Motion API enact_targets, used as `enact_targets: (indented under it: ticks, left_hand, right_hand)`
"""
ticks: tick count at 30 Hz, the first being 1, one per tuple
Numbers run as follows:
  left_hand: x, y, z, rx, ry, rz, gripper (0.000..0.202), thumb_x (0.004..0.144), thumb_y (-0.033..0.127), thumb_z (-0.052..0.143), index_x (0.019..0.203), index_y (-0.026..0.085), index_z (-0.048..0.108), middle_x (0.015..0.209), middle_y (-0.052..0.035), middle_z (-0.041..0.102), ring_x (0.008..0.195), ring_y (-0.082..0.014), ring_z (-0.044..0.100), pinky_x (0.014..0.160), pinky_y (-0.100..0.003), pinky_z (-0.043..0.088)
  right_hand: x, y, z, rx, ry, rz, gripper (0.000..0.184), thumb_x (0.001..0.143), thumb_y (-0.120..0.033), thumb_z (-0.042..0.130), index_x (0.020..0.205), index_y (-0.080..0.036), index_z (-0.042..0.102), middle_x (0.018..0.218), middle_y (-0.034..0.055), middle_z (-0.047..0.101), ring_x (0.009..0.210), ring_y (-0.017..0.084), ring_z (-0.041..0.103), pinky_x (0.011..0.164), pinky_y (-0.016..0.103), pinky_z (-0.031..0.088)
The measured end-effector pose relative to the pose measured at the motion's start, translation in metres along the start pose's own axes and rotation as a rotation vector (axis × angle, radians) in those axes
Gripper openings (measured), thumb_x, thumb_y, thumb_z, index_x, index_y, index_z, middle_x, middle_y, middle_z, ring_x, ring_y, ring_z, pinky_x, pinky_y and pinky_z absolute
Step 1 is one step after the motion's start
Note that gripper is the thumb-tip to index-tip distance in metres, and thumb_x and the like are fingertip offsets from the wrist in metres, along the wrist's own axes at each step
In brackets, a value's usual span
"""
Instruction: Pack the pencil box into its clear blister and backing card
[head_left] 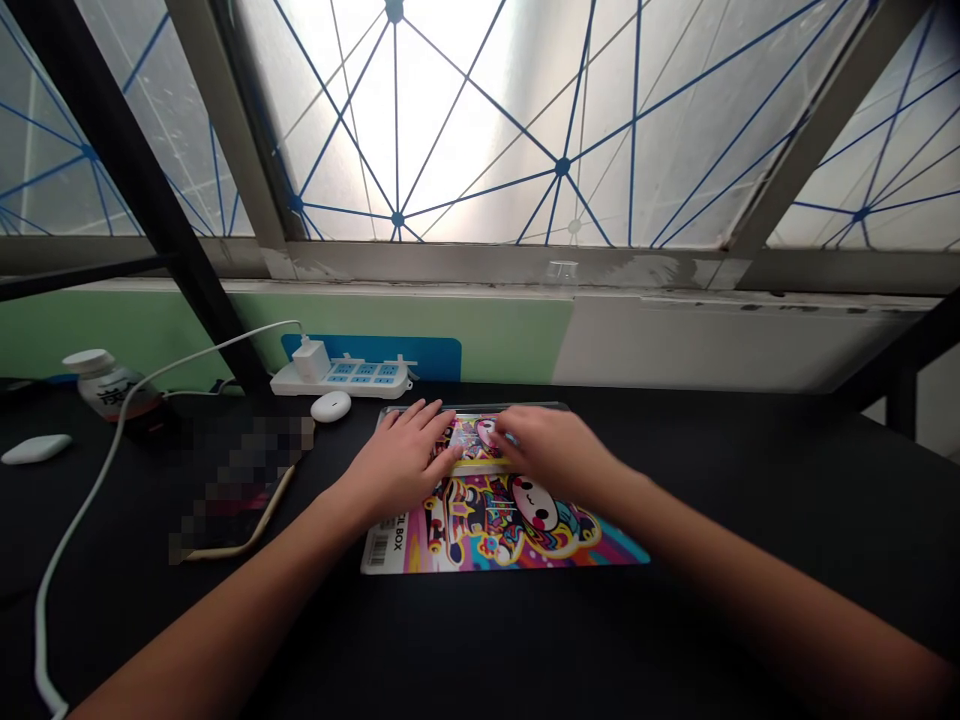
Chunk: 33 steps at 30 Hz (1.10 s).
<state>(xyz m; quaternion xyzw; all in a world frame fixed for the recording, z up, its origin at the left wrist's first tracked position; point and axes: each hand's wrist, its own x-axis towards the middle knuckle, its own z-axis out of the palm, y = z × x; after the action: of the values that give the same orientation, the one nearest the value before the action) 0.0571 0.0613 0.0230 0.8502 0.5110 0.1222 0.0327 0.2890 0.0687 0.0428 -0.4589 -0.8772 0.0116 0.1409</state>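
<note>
The printed case [487, 548] lies flat on the black table [757, 540], directly in front of the person and below the window [480, 120]. Its face carries multicoloured cartoon figures; the word "BOX" and a barcode are at the left edge. A smaller printed panel [472, 438], with a yellow and white strip along its near edge, lies across the far part of the case, between the hands.

Left hand [405, 462]: open, palm down, fingers extended and slightly spread over the far left part of the case; the thumb points toward the strip. Right hand [553, 450]: fingers curled at the right end of the panel. From here I cannot tell whether the fingertips grip anything.

Surroundings: a white power strip [367, 376] stands behind the case, to the left, with a plug [310, 360] seated at its left end. A round white object [331, 406] lies just in front of the strip. A bottle [109, 385] with a white cap stands farther left.
</note>
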Motion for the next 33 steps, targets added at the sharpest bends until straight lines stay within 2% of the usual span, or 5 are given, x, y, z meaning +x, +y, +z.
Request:
enact_targets:
  ticks: [4, 8, 15, 23, 33]
  left_hand:
    - [0.001, 0.0, 0.0, -0.001, -0.01, -0.007, 0.06, 0.103, 0.055, 0.029, 0.15, 0.021, 0.044, 0.16, -0.0101, 0.037, 0.149, -0.0333, 0.029, 0.116, -0.057, 0.027]
    - [0.001, 0.0, -0.001, -0.007, -0.01, -0.017, 0.06, 0.103, 0.056, 0.03, 0.152, 0.022, 0.041, 0.161, -0.0091, 0.036, 0.15, -0.0327, 0.028, 0.117, -0.057, 0.026]
    - [0.0, 0.003, -0.005, -0.032, 0.01, -0.021, 0.058, 0.102, 0.054, 0.034, 0.15, 0.022, 0.043, 0.159, -0.0101, 0.04, 0.149, -0.0333, 0.03, 0.116, -0.057, 0.027]
    - [-0.002, -0.001, -0.011, -0.073, 0.21, -0.004, 0.049, 0.101, 0.046, 0.046, 0.144, 0.022, 0.048, 0.15, -0.0098, 0.052, 0.144, -0.0308, 0.039, 0.116, -0.057, 0.027]
    - [-0.008, -0.02, -0.042, -0.005, 0.411, 0.216, 0.037, 0.089, 0.048, 0.07, 0.116, 0.022, 0.067, 0.11, -0.0083, 0.071, 0.106, -0.0281, 0.064, 0.096, -0.043, 0.048]
  right_hand:
    - [0.01, 0.062, -0.018, 0.075, -0.113, 0.101, 0.042, 0.089, -0.057, 0.059, 0.1, -0.017, 0.067, 0.09, 0.009, 0.067, 0.074, 0.022, 0.061, 0.06, 0.03, 0.043]
    - [0.01, 0.084, -0.022, 0.161, -0.224, 0.078, 0.062, 0.078, -0.069, 0.065, 0.113, -0.018, 0.069, 0.096, 0.0073, 0.064, 0.079, 0.021, 0.063, 0.066, 0.03, 0.049]
    - [0.009, 0.078, -0.02, 0.145, -0.217, 0.097, 0.067, 0.07, -0.067, 0.074, 0.117, -0.02, 0.07, 0.105, 0.0095, 0.059, 0.089, 0.025, 0.064, 0.077, 0.035, 0.054]
    - [0.001, 0.063, -0.018, 0.01, 0.022, 0.073, 0.055, 0.062, -0.054, 0.086, 0.101, -0.022, 0.066, 0.108, 0.0101, 0.058, 0.101, 0.033, 0.059, 0.087, 0.047, 0.05]
    - [-0.03, 0.028, -0.026, -0.044, 0.351, -0.013, 0.018, 0.087, -0.024, 0.064, 0.105, -0.022, 0.061, 0.111, 0.0114, 0.07, 0.109, 0.032, 0.062, 0.097, 0.05, 0.046]
